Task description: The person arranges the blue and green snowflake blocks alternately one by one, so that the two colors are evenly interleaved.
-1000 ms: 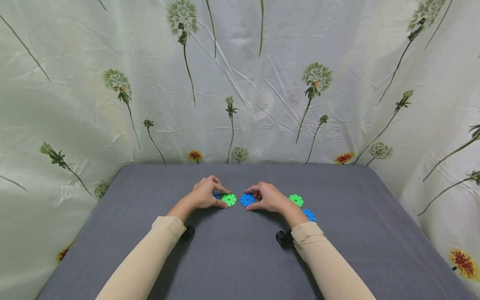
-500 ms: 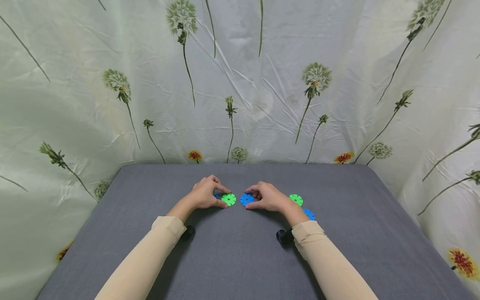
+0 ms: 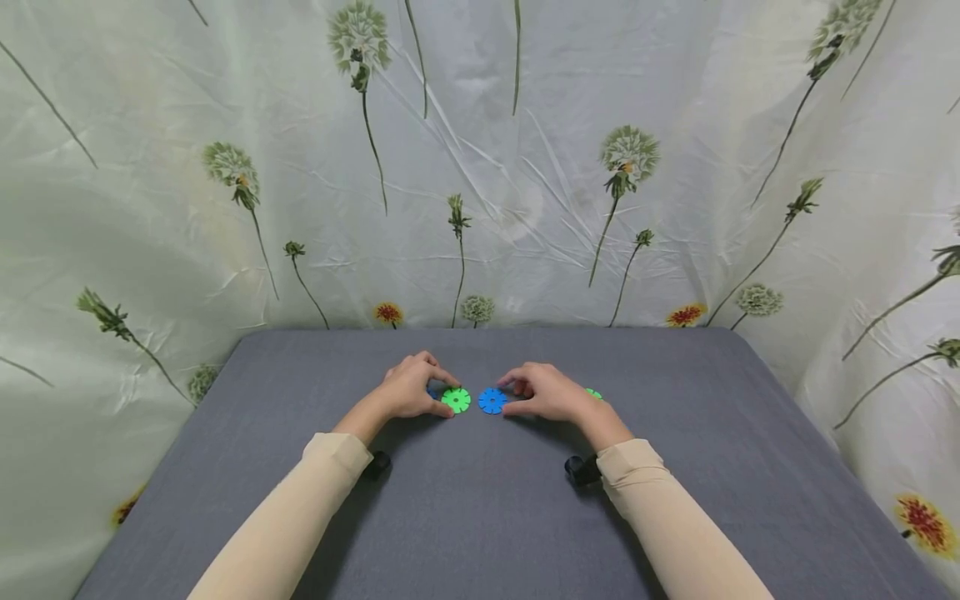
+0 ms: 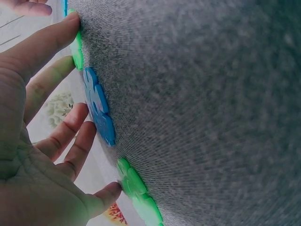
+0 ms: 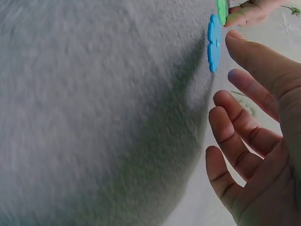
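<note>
My left hand [image 3: 411, 388] is pinching a green disc [image 3: 456, 400] between thumb and index finger, one on each edge, while the disc lies flat on the grey table [image 3: 480, 517]. My right hand [image 3: 547, 393] holds nothing; its fingers are loosely bent and thumb and index finger stand apart, just beside a blue disc [image 3: 492, 401]. From the right wrist I can see a small gap between my thumb and that disc. It lies on the table to the right of the pinched green one, near it but not touching.

Under my left palm lies a second blue disc [image 4: 99, 106], with my bent middle fingers close beside it. Past it is a second green disc [image 4: 141, 195], near the tip of my little finger; I can't tell whether they touch. Beyond my right wrist the edge of a third green disc [image 3: 594, 393] shows, the rest hidden by my hand. I'm wearing beige sleeves [image 3: 270, 517], and a white flowered curtain [image 3: 517, 167] hangs behind the table.
</note>
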